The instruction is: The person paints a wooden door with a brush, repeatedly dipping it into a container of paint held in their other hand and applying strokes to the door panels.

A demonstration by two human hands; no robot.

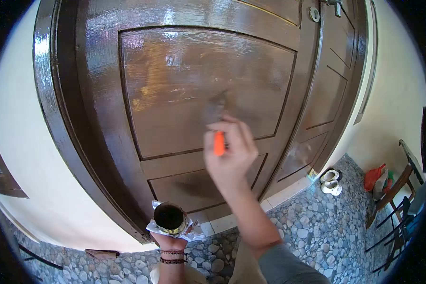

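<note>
My right hand [232, 149] is closed around the orange handle of a paintbrush [219, 143], its bristles blurred against the large upper panel of a brown door [175, 71]. The panel is glossy, with streaky lighter patches at its upper left. Low in front of the door, my left hand [171, 242] supports an open paint can [170, 218] from below. Dark brown paint coats the can's inside, and crumpled silvery wrapping surrounds its outside. Most of the left fingers are hidden under the can and wrapping.
A second brown door leaf with a handle [337, 8] stands to the right. White shoes [331, 182] sit on the pebble-patterned floor [312, 227] near the doorway. Farther right are a red bag [374, 177] and a wooden chair [394, 191]. A brown mat [102, 254] lies by the left wall.
</note>
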